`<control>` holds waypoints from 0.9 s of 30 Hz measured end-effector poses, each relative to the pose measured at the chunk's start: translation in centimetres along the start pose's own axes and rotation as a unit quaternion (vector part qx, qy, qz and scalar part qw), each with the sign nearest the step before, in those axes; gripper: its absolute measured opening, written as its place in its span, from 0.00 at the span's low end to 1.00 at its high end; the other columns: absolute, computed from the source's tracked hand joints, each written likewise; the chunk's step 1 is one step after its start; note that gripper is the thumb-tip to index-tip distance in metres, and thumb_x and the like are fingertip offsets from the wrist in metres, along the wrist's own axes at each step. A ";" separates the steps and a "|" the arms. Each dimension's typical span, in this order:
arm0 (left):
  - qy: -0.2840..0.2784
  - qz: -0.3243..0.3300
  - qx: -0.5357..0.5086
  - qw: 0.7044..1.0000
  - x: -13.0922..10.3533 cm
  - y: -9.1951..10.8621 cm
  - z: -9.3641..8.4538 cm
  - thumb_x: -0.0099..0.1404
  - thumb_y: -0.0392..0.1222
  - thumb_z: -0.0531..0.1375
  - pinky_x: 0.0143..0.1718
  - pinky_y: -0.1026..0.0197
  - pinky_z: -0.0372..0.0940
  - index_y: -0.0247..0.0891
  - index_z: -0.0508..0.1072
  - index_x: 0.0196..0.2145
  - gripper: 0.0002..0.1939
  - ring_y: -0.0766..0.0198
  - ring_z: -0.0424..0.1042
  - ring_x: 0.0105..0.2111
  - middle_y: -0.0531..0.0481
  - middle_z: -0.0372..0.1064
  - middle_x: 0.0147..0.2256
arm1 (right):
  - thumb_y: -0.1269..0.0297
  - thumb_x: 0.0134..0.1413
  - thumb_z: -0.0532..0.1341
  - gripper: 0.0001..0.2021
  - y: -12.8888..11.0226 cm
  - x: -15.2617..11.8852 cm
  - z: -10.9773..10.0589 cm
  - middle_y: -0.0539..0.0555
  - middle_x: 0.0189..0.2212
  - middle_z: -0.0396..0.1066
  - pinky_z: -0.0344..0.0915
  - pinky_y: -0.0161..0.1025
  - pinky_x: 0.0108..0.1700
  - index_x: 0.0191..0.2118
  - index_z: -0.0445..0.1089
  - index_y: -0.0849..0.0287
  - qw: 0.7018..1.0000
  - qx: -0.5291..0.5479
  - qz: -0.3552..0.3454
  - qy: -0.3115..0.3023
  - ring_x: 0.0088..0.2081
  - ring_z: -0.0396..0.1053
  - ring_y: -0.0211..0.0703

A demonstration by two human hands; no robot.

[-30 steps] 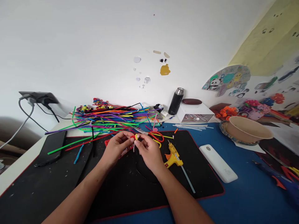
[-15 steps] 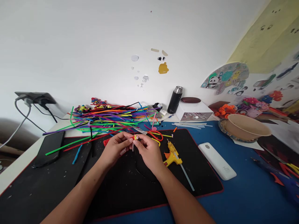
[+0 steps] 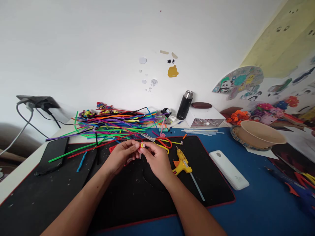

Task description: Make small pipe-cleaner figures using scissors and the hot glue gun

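Observation:
My left hand (image 3: 121,155) and my right hand (image 3: 157,159) meet above the black mat (image 3: 128,203). Between their fingertips they pinch a small red and yellow piece (image 3: 142,146) with a bit of white on it. Fingers cover much of this piece. A short pale strip hangs just below it. Red fuzzy material (image 3: 112,149) shows behind my left hand. Beyond my right hand lie orange-handled scissors (image 3: 164,142), and to its right rests a yellow glue gun (image 3: 182,164) with a clear glue stick.
Colourful pipe cleaners (image 3: 118,123) are heaped along the wall. A black phone (image 3: 52,157) lies left and a white power bank (image 3: 228,169) right. Farther back stand a black flask (image 3: 185,105), a white box (image 3: 206,115) and a beige bowl (image 3: 261,132).
The fingers have shifted slightly around the small piece, and more of its red part faces the camera. Both hands still grip it in nearly the same place.

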State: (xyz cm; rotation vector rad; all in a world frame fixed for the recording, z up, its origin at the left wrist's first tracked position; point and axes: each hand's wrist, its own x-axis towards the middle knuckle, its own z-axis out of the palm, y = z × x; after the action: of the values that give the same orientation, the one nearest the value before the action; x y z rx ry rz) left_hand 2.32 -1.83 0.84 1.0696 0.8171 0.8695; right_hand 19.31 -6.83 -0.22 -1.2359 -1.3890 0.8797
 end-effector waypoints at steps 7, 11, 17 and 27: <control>0.002 -0.029 -0.003 1.000 -0.1 0.4 -0.1 0.52 0.57 0.77 0.22 0.68 0.59 0.35 0.80 0.29 0.21 0.67 0.70 0.22 0.47 0.76 0.25 | 0.58 0.65 0.63 0.12 -0.1 0.0 -0.2 0.50 0.28 0.76 0.61 0.35 0.29 0.47 0.81 0.55 1.000 0.005 -0.010 -0.016 0.26 0.66 0.39; 0.006 -0.057 -0.005 0.998 -0.2 0.6 -0.2 0.48 0.59 0.79 0.21 0.68 0.57 0.35 0.79 0.27 0.24 0.68 0.68 0.20 0.48 0.75 0.22 | 0.59 0.65 0.63 0.11 -0.1 0.1 -0.3 0.50 0.30 0.77 0.63 0.35 0.32 0.46 0.82 0.55 0.999 0.002 -0.021 -0.027 0.27 0.66 0.39; -0.004 -0.067 0.003 0.998 -0.1 0.7 -0.4 0.48 0.58 0.78 0.21 0.68 0.57 0.35 0.79 0.27 0.24 0.68 0.67 0.19 0.49 0.74 0.20 | 0.60 0.66 0.63 0.11 -0.3 0.1 -0.3 0.50 0.33 0.79 0.64 0.35 0.34 0.47 0.82 0.54 0.998 -0.001 -0.024 -0.051 0.29 0.69 0.40; -0.038 -0.059 -0.014 0.997 -0.2 0.6 -0.9 0.56 0.54 0.76 0.19 0.67 0.56 0.34 0.79 0.26 0.19 0.68 0.66 0.18 0.47 0.73 0.20 | 0.61 0.66 0.63 0.09 -1.1 -0.1 -0.5 0.50 0.32 0.78 0.63 0.35 0.34 0.43 0.82 0.54 0.997 -0.004 -0.026 -0.066 0.30 0.69 0.40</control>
State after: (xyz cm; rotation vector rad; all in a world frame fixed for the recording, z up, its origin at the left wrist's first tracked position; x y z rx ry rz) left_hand 1.34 -1.57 1.18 1.0133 0.7930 0.7356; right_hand 19.57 -7.18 0.95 -1.1598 -1.5243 0.9330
